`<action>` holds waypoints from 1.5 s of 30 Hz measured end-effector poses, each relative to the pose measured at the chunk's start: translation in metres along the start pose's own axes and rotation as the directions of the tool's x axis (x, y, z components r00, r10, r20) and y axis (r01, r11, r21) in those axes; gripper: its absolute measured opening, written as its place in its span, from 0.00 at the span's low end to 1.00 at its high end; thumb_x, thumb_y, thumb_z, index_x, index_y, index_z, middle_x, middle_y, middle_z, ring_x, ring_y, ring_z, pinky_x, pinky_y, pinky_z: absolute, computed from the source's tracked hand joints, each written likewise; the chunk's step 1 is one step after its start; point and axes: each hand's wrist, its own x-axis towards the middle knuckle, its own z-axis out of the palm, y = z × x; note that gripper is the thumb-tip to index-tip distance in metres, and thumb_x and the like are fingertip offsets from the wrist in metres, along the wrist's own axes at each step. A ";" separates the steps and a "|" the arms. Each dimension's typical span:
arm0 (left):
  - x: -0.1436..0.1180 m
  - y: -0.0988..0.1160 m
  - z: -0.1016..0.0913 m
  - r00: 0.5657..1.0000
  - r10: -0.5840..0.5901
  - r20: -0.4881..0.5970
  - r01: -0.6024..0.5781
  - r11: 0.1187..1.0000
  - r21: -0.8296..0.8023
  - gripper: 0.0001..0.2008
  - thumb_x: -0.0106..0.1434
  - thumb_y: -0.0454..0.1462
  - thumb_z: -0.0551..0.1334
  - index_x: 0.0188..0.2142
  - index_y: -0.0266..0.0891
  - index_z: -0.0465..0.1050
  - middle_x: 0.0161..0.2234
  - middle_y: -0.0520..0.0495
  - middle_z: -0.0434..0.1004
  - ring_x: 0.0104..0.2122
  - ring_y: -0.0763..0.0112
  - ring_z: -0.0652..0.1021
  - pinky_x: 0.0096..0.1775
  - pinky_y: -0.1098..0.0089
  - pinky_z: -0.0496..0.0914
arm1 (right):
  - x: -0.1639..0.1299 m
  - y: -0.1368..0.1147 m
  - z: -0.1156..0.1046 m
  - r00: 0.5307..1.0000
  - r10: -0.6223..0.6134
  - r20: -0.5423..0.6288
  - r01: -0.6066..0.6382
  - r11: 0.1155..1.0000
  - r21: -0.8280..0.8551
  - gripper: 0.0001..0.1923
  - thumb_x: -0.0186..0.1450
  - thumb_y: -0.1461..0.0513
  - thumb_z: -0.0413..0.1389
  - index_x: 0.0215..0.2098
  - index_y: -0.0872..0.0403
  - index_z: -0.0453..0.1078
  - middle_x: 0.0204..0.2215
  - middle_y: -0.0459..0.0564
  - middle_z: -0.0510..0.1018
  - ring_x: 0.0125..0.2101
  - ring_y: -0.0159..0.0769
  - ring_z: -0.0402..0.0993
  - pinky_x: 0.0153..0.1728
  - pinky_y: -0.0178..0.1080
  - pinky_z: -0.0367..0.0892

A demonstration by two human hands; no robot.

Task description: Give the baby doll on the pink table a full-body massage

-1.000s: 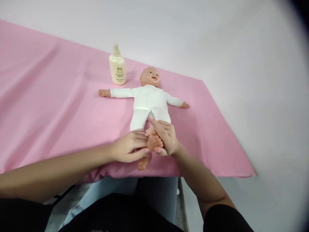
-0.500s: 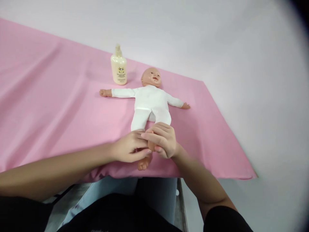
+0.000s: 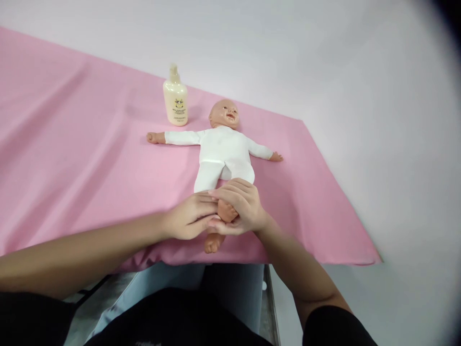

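Observation:
A baby doll (image 3: 226, 149) in a white suit lies on its back, arms stretched to the sides and feet toward me. My right hand (image 3: 247, 206) is wrapped round one raised foot (image 3: 226, 211) of the doll, thumb below and fingers above. From the other side my left hand (image 3: 190, 215) closes on the same foot, and its fingertips meet those of my right. The doll's other foot (image 3: 213, 243) pokes out beneath my hands near the table edge. Both lower legs are mostly hidden by my hands.
A cream pump bottle (image 3: 176, 101) stands upright beside the doll's head, at the back. Pink cloth (image 3: 90, 158) with soft folds covers the table, its front edge just before my lap. A pale wall (image 3: 288, 53) rises behind.
My right hand has shifted round the doll's foot: its thumb now lies under the foot, and more of the sole and toes shows. My left hand stays close beside it.

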 end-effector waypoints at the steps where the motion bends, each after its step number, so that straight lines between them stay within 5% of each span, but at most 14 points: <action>1: 0.000 0.000 0.000 1.000 0.006 0.004 -0.006 1.000 0.004 0.12 0.67 0.37 0.52 0.40 0.37 0.72 0.36 0.44 0.79 0.39 0.65 0.78 0.45 0.64 0.71 | 0.000 -0.001 0.000 1.000 0.022 0.022 -0.021 1.000 -0.016 0.23 0.63 0.51 0.51 0.50 0.56 0.64 0.26 0.47 0.75 0.28 0.35 0.73 0.31 0.40 0.69; 7: 0.003 0.001 0.000 0.998 0.058 0.008 -0.058 0.997 0.059 0.12 0.66 0.33 0.49 0.39 0.37 0.72 0.36 0.44 0.79 0.38 0.67 0.78 0.45 0.65 0.71 | 0.001 -0.005 -0.001 0.999 0.009 -0.037 -0.008 1.000 0.019 0.16 0.64 0.59 0.46 0.47 0.57 0.65 0.26 0.47 0.76 0.26 0.33 0.74 0.27 0.38 0.69; 17: 0.000 -0.002 0.003 0.999 0.019 0.042 -0.023 0.993 0.116 0.10 0.64 0.36 0.54 0.35 0.39 0.74 0.30 0.47 0.78 0.34 0.68 0.77 0.40 0.67 0.71 | -0.002 -0.002 -0.001 0.999 -0.034 -0.032 0.038 0.991 0.125 0.23 0.69 0.56 0.38 0.50 0.61 0.66 0.29 0.53 0.77 0.32 0.37 0.76 0.32 0.41 0.69; 27: 0.000 -0.002 -0.001 1.000 0.002 0.031 -0.002 1.000 0.014 0.15 0.68 0.35 0.48 0.41 0.35 0.73 0.37 0.42 0.79 0.40 0.65 0.78 0.44 0.65 0.72 | -0.001 -0.003 0.001 0.999 0.008 0.045 -0.007 0.999 -0.037 0.21 0.64 0.56 0.46 0.50 0.59 0.67 0.25 0.49 0.76 0.27 0.35 0.74 0.30 0.40 0.69; 37: -0.002 -0.003 -0.001 0.999 -0.026 0.044 0.023 0.997 0.072 0.15 0.67 0.35 0.47 0.39 0.35 0.72 0.34 0.43 0.78 0.38 0.65 0.77 0.45 0.63 0.71 | 0.004 -0.006 -0.002 0.997 -0.028 -0.078 0.036 0.995 0.091 0.18 0.67 0.59 0.43 0.46 0.60 0.69 0.25 0.49 0.77 0.28 0.33 0.75 0.30 0.38 0.69; 45: 0.002 0.001 -0.002 0.997 -0.021 0.075 0.014 0.996 0.088 0.16 0.68 0.37 0.47 0.39 0.38 0.73 0.35 0.46 0.79 0.36 0.67 0.77 0.46 0.65 0.70 | 0.004 -0.006 -0.002 0.996 -0.062 -0.057 0.066 0.995 0.073 0.18 0.68 0.60 0.42 0.47 0.61 0.68 0.26 0.50 0.76 0.28 0.34 0.74 0.29 0.38 0.68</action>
